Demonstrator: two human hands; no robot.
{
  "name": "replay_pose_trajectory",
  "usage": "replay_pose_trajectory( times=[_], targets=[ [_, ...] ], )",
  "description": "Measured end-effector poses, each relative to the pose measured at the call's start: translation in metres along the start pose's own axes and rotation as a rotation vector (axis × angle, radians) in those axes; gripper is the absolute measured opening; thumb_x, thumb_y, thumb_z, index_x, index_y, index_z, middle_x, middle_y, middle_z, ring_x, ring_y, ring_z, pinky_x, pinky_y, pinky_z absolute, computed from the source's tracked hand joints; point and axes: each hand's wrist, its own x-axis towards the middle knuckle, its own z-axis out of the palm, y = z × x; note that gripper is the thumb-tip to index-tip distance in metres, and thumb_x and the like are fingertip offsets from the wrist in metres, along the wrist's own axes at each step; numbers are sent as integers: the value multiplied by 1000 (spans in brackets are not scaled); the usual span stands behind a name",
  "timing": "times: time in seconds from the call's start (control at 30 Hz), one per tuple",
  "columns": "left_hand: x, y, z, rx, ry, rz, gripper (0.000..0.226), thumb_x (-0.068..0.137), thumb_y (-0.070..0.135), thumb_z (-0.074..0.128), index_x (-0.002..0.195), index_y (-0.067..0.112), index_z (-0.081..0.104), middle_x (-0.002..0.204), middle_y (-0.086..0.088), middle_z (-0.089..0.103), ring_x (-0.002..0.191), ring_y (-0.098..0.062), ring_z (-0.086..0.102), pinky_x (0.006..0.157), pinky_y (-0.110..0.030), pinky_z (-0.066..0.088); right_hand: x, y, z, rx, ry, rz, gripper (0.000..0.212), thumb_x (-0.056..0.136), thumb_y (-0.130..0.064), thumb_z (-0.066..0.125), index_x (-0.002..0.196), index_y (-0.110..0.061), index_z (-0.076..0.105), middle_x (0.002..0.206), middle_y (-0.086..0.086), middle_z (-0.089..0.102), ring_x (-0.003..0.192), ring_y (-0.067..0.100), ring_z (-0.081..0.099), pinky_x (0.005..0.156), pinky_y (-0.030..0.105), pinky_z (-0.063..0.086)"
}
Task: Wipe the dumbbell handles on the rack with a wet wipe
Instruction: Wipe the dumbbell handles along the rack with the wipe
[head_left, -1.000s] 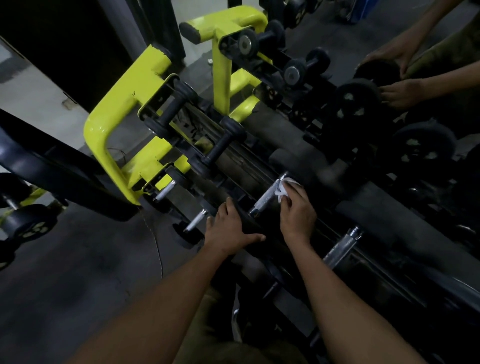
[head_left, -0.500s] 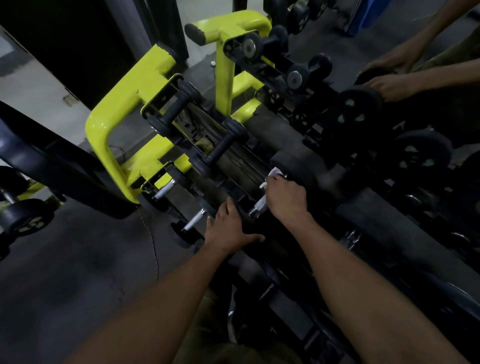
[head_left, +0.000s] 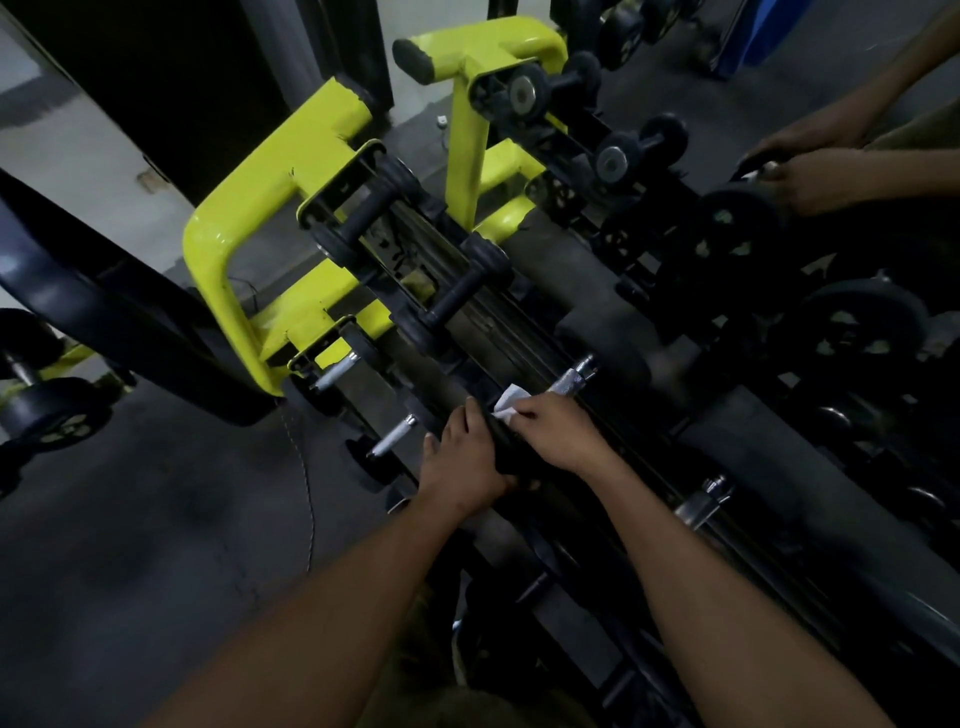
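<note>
A yellow and black dumbbell rack (head_left: 244, 223) runs from upper left to lower right. My right hand (head_left: 558, 434) pinches a white wet wipe (head_left: 508, 402) at the near end of a knurled chrome dumbbell handle (head_left: 570, 382). My left hand (head_left: 462, 460) rests on the black head (head_left: 511, 449) of that dumbbell, fingers curved over it. Two more chrome handles (head_left: 395, 434) lie to the left, and another (head_left: 701, 501) to the right.
Black rubber dumbbells (head_left: 452, 293) sit on the upper tier. Another person's hands (head_left: 810, 171) work on a dumbbell at the upper right. A black bench frame (head_left: 104, 296) crosses the left side, with dark floor (head_left: 156, 545) below.
My right hand slid with the wipe down the chrome handle toward the near head, baring the knurled far part. My left hand stayed on the dumbbell head.
</note>
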Motion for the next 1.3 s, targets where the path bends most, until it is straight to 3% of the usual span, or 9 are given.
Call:
replay_pose_trajectory(
  times=[0.17, 0.27, 0.37, 0.57, 0.73, 0.9, 1.0, 1.1, 1.3],
  targets=[
    [0, 0, 0, -3, 14, 5, 140, 63, 74, 78, 159, 7, 1, 164, -13, 19, 152, -27, 23, 122, -53, 19, -28, 10, 4, 418, 43, 12, 17, 86, -38, 66, 71, -40, 73, 69, -17, 67, 71, -2, 61, 69, 23, 46],
    [1, -2, 2, 18, -1, 4, 138, 67, 75, 74, 160, 7, -3, 166, -15, 14, 153, -28, 19, 123, -52, 18, -31, 18, 12, 637, 23, 61, 14, 81, -31, 69, 91, -30, 78, 90, -6, 76, 92, 14, 71, 76, 35, 59],
    [0, -2, 1, 25, -6, 8, 139, 69, 76, 72, 160, 6, -6, 167, -15, 11, 154, -27, 16, 123, -52, 17, -25, 27, 21, 560, 92, 65, 16, 75, -32, 68, 89, -28, 76, 89, -8, 75, 92, 13, 71, 86, 42, 58],
    [-2, -1, -1, 27, -14, 4, 142, 68, 78, 72, 159, 6, -9, 167, -15, 9, 155, -26, 13, 124, -52, 16, -28, 29, 29, 525, 242, 159, 10, 79, -11, 73, 79, -21, 74, 79, -15, 73, 72, -4, 65, 71, 14, 50],
    [-2, -1, -1, 33, -13, 10, 142, 68, 78, 72, 159, 6, -10, 168, -15, 8, 155, -27, 12, 124, -52, 16, -24, 31, 33, 873, 202, 285, 22, 81, 9, 67, 79, -14, 65, 73, 0, 68, 63, 6, 58, 60, 17, 48],
    [-1, -2, 0, 42, -14, 7, 143, 67, 80, 71, 159, 6, -9, 168, -15, 10, 155, -27, 13, 124, -52, 17, -13, 31, 33, 1052, 92, 467, 27, 85, 12, 56, 103, -9, 56, 85, 11, 66, 61, 13, 58, 53, 25, 48],
    [-2, -2, -1, 40, -20, 8, 144, 67, 79, 72, 159, 6, -9, 167, -15, 9, 155, -27, 14, 123, -52, 19, -5, 31, 34, 1125, 41, 523, 61, 79, 7, 57, 136, -9, 44, 94, 12, 69, 63, 14, 64, 53, 26, 50],
    [-2, -1, -2, 40, -17, 10, 143, 66, 78, 73, 159, 6, -9, 168, -14, 9, 155, -27, 14, 123, -52, 20, 0, 27, 23, 1274, 34, 521, 39, 79, 19, 47, 104, -11, 45, 74, 9, 54, 60, 15, 51, 55, 28, 45],
    [-1, 0, -2, 53, -25, 10, 144, 66, 80, 72, 159, 7, -10, 168, -13, 8, 154, -28, 14, 123, -52, 20, 8, 40, 9, 1640, 248, 469, 49, 74, 28, 40, 82, -20, 40, 81, 12, 50, 69, 15, 53, 55, 21, 41]
  ],
)
